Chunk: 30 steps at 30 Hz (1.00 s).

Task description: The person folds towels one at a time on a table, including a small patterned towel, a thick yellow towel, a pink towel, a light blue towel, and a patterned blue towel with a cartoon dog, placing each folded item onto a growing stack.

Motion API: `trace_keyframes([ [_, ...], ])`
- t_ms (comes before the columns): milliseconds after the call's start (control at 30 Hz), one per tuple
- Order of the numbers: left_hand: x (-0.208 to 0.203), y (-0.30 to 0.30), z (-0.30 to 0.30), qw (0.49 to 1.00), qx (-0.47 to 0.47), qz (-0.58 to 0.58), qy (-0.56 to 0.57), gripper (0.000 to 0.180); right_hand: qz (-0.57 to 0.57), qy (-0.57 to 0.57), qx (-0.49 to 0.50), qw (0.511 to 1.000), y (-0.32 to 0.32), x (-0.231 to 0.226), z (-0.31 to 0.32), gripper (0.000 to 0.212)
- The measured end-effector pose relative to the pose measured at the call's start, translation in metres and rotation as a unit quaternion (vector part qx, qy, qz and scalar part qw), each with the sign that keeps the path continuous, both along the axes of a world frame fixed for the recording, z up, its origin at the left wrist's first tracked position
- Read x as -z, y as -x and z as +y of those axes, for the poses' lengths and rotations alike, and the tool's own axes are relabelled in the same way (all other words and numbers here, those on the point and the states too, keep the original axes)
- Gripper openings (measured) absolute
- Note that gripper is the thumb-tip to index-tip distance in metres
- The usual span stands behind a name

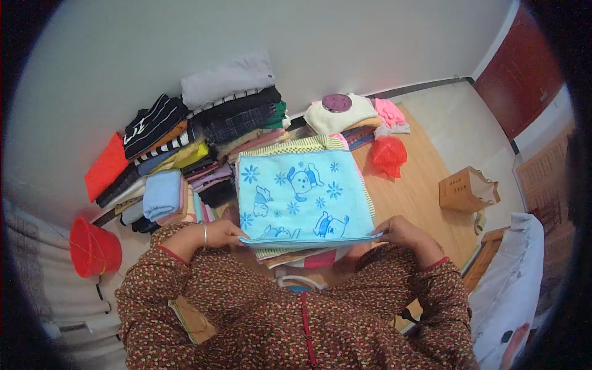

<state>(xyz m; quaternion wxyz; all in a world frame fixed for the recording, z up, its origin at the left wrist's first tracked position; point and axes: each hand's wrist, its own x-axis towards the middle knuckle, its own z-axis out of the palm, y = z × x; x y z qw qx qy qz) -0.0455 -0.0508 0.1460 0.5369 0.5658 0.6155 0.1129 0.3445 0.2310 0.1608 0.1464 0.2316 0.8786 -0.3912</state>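
A light blue towel [290, 200] with darker blue cartoon dogs and flowers lies spread over a stack of folded cloths in front of me. My left hand [223, 234], with a bangle at its wrist, pinches the towel's near left corner. At the near right corner, my right hand [398, 233] grips the same edge between thumb and fingers. The near edge is pulled straight between both hands. Under the towel, a yellow striped cloth [320, 143] shows along the far side, and more folded cloths stick out below the near edge.
Piles of folded clothes [234, 117] stand against the wall at far left, with a folded blue cloth [163, 192] nearer. A red bucket [94, 248] is at left. Rightward are a red plastic bag [387, 155], a brown paper bag [462, 191] and a white cloth [509, 271] draped over wood.
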Motion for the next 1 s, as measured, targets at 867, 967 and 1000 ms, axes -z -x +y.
trace_keyframes([
  [867,0.066,0.060,0.087,0.880,-0.474,-0.025,-0.031,0.030,0.212,0.128,0.386,0.889,0.140,0.091,0.085,0.031],
  [967,0.055,0.059,0.087,0.911,-0.386,0.142,0.003,0.027,0.196,0.041,0.377,0.904,0.137,0.103,0.091,0.031],
  [1000,0.071,0.064,0.084,0.912,-0.385,0.141,0.002,0.027,0.196,0.039,0.378,0.904,0.133,0.106,0.092,0.031],
])
